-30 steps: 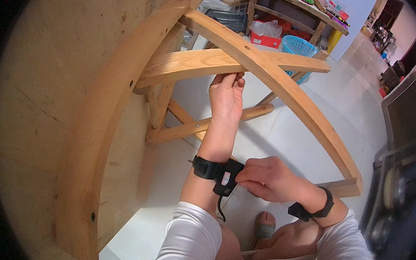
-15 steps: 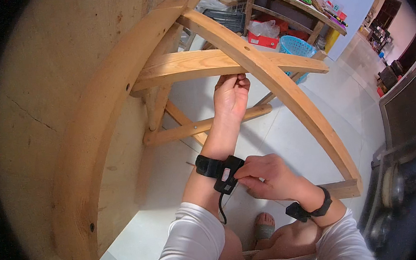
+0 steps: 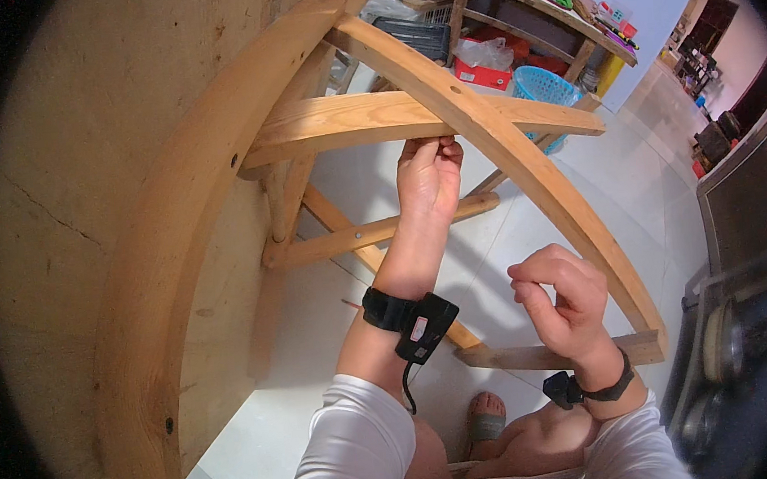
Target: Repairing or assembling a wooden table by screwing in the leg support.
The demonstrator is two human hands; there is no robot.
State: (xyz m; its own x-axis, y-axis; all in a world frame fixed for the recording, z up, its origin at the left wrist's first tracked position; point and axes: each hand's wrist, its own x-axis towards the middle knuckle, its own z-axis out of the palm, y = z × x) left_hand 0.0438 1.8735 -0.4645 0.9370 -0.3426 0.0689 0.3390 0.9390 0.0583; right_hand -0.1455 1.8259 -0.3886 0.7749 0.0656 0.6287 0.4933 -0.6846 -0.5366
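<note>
Here your left hand [image 3: 430, 175] pinches the underside of the pale wooden crossbar [image 3: 365, 119] at frame centre, while your right hand [image 3: 561, 302] hovers loosely curled, seemingly empty, ready to assist.

At the top of the frame we note a wooden workbench [image 3: 565, 23] carrying small coloured items. Beneath it, upper centre, sit a dark crate [image 3: 417, 34], a red box [image 3: 483, 74] and a blue plastic basket [image 3: 545, 90]. Dark machinery [image 3: 750, 319] occupies the right edge.
</note>
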